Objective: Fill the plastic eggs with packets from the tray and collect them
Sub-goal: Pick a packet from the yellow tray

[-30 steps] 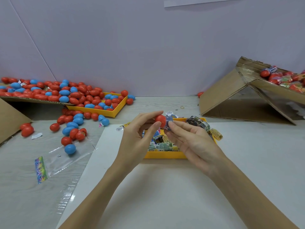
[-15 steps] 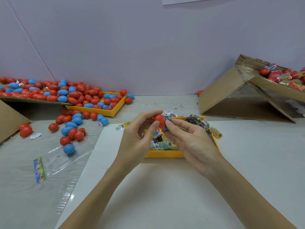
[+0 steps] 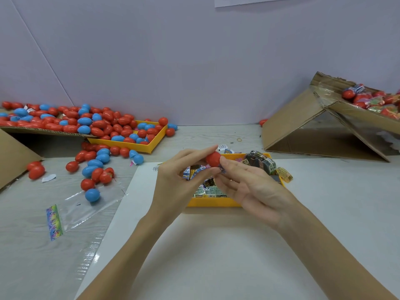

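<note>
Two bare hands: left hand point(image 3: 175, 180), right hand point(image 3: 253, 187). Two shallow yellow plastic trays: packet tray point(image 3: 212, 203), egg tray point(image 3: 149, 147) left of it. One red plastic egg point(image 3: 213, 159) held above packet tray. Loose red and blue eggs: too many to count.

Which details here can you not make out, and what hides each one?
Head view:
- Whether the red egg is fully closed: the left hand and right hand cover its seam.
- Print on the packets in the yellow tray: too small, blurred.
- Cardboard box on the right: contents cut off by the picture's edge.
</note>
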Motion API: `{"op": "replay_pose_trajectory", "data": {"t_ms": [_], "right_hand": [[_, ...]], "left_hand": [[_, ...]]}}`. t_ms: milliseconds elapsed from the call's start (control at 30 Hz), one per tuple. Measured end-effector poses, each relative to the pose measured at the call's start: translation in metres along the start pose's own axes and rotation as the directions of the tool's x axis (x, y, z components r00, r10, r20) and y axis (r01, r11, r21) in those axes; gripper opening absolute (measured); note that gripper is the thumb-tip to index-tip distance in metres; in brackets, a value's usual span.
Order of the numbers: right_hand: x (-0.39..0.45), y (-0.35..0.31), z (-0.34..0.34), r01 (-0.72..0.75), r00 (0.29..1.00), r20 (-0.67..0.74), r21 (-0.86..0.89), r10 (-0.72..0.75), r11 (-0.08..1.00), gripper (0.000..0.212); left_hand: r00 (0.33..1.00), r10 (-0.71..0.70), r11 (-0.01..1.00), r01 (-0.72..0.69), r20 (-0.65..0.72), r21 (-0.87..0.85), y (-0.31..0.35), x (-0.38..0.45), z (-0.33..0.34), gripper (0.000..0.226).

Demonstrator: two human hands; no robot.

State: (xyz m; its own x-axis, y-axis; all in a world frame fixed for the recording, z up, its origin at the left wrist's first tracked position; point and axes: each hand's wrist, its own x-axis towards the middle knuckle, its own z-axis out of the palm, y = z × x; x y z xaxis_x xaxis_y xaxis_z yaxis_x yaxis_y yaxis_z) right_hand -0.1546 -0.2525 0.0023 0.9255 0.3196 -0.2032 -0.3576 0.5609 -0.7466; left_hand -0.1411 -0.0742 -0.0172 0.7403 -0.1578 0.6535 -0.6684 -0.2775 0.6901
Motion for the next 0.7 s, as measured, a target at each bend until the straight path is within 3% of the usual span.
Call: {"op": "replay_pose_trajectory", "data": {"t_ms": [133, 233, 333, 533, 633, 700], "right_hand": [[-0.0032, -0.0042, 0.0001, -0.199, 0.979, 0.061, 0.116, 0.194, 0.973, 0.023], [-0.0041, -0.0055, 0.0005, -0.275, 0.961, 0.074, 0.201, 0.265, 0.94, 0.032], [-0.0034, -0.0049, -0.0011, -0.29, 0.957, 0.078, 0.234, 0.279, 0.928, 0.045], [-0.0013, -0.0036, -0.0021, -0.277, 0.961, 0.056, 0.219, 0.271, 0.936, 0.032], [0.0006, -0.0031, -0.0016, -0.224, 0.975, 0.051, 0.181, 0.218, 0.958, 0.034], [0.0009, -0.0033, -0.0021, -0.188, 0.981, 0.062, 0.095, 0.183, 0.978, 0.024]], "left_hand": [[0.993, 0.117, 0.979, -0.118, 0.015, 0.166, -0.0021, 0.0009, -0.0022, 0.048], [0.991, 0.126, 0.976, -0.132, 0.044, 0.175, -0.0016, 0.0008, -0.0007, 0.046], [0.985, 0.161, 0.959, -0.171, 0.061, 0.224, -0.004, 0.0015, -0.002, 0.043], [0.961, 0.26, 0.911, -0.277, 0.095, 0.306, -0.0091, 0.0003, -0.001, 0.03], [0.968, 0.241, 0.923, -0.251, 0.071, 0.29, -0.007, -0.0008, -0.0005, 0.03], [0.979, 0.19, 0.944, -0.202, 0.072, 0.261, -0.0051, -0.0012, -0.0005, 0.031]]}}
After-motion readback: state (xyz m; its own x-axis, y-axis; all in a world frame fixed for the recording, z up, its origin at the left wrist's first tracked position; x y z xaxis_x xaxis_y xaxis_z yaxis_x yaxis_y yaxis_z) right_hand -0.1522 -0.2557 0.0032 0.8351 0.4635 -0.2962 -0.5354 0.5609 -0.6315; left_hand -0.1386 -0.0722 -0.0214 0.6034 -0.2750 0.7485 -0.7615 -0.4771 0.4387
